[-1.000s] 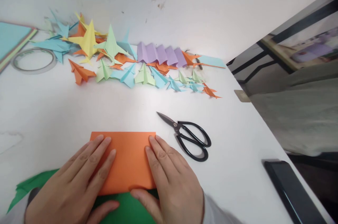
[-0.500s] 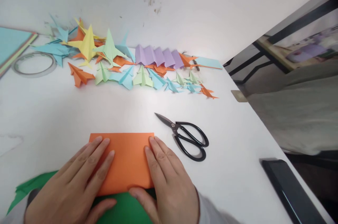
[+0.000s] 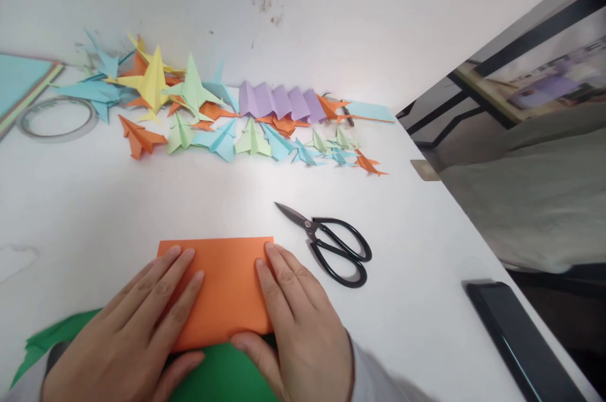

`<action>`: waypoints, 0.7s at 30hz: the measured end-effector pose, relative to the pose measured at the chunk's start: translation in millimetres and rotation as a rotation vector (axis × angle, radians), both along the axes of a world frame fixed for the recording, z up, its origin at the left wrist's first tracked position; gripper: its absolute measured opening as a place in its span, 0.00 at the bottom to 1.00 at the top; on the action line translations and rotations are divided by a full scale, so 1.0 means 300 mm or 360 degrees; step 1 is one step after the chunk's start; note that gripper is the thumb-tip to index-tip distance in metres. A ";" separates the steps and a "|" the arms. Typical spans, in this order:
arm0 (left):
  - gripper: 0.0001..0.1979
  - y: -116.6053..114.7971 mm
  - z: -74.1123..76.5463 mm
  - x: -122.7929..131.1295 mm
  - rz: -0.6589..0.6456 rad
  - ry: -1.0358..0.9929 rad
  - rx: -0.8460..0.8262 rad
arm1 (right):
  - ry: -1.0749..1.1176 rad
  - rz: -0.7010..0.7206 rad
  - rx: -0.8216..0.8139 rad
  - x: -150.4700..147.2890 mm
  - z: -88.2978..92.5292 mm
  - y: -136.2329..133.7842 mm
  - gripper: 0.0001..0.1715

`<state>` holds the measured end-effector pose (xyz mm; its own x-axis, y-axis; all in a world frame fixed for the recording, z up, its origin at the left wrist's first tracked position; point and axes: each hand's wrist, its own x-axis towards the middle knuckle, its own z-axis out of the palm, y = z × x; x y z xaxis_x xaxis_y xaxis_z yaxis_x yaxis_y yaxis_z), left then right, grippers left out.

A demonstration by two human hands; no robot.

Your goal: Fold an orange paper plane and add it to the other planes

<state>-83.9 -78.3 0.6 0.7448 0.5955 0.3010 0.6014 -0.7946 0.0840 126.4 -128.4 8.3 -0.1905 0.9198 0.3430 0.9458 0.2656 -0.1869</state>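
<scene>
A folded sheet of orange paper (image 3: pixel 220 291) lies on the white table, its straight upper edge facing away from me. My left hand (image 3: pixel 127 320) rests flat across its left side, fingers stretched out and thumb apart. On the right edge lie the outstretched fingers of my right hand (image 3: pixel 300 320), with the thumb at the paper's lower edge. Both hands are open and press on the paper. Green material (image 3: pixel 218 373) shows beneath the paper and my hands. Black-handled scissors (image 3: pixel 322 241) lie to the right of the paper, blades pointing up and left.
Along the wall sit several folded paper planes, among them a yellow one (image 3: pixel 155 83), beside purple pleated paper (image 3: pixel 279 101). A roll of tape (image 3: pixel 89 127) and stacked coloured sheets (image 3: pixel 21 83) are at left. A dark phone-like object (image 3: pixel 521 332) lies near the right table edge.
The whole view has shifted very slightly. Both hands keep the same places on the orange paper, with barely any movement of the fingers.
</scene>
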 end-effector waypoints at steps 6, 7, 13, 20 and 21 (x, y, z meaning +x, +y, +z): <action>0.29 0.006 -0.005 -0.005 -0.0016 0.0026 0.0033 | -0.0001 0.0004 -0.0017 -0.001 -0.001 0.006 0.35; 0.29 0.009 -0.006 -0.008 -0.0039 0.0035 0.0050 | 0.0003 0.0011 -0.0013 0.000 0.000 0.005 0.35; 0.30 0.024 -0.013 -0.025 -0.0117 0.0086 0.0116 | 0.0115 -0.0072 0.0004 -0.006 0.010 -0.026 0.33; 0.31 0.027 -0.013 -0.025 -0.0142 0.0129 0.0169 | 0.0273 -0.0253 -0.0087 -0.015 0.004 -0.052 0.21; 0.32 0.028 -0.013 -0.025 -0.0151 0.0135 0.0171 | 0.0321 -0.0252 -0.0099 -0.015 0.003 -0.051 0.21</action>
<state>-91.3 -69.8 -3.3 0.8217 0.4891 0.2927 0.5245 -0.8498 -0.0524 122.0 -143.7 9.3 0.0239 0.9532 0.3012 0.9167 0.0994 -0.3871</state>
